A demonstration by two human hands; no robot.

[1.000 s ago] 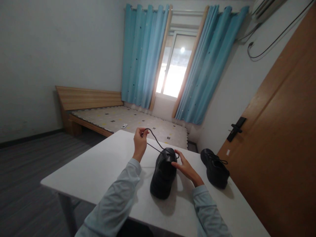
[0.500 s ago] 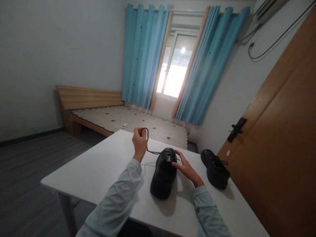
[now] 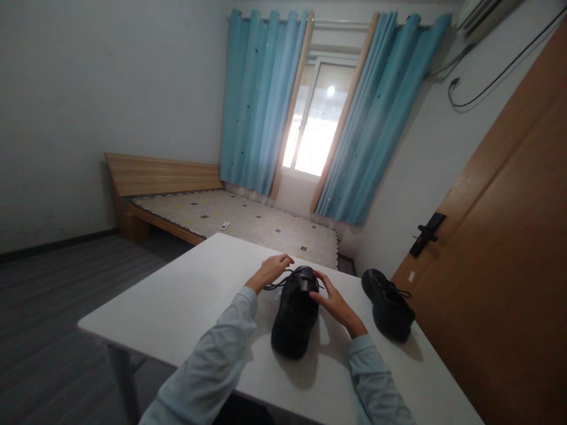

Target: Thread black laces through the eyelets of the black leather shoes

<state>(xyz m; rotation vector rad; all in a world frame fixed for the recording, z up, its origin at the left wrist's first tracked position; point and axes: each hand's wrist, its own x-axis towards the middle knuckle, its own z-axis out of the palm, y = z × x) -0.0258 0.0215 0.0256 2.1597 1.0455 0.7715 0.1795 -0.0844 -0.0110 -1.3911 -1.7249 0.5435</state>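
A black lace-up shoe (image 3: 293,330) stands on the white table (image 3: 177,307) with its opening towards me. My right hand (image 3: 333,300) grips its right side, thumb at the tongue and fingers further forward by the lacing. Just left of the shoe's front, my left hand (image 3: 273,270) reaches over with fingers stretched out and apparently nothing in them. Below that hand, a loose black shoelace (image 3: 275,285) loops out from the shoe's left side. The left fingertips come close to the lacing; whether they touch it I cannot tell.
A second black shoe (image 3: 388,307) with laces rests near the table's right edge. Beyond the table stands a bed (image 3: 239,212) with a small white object (image 3: 224,225) on it. A wooden door (image 3: 500,248) with a black handle (image 3: 427,235) is at the right.
My left hand, earlier raised and pinching the lace, has come down to the right and let it go. The lace now droops beside the shoe. My right hand stays on the shoe.
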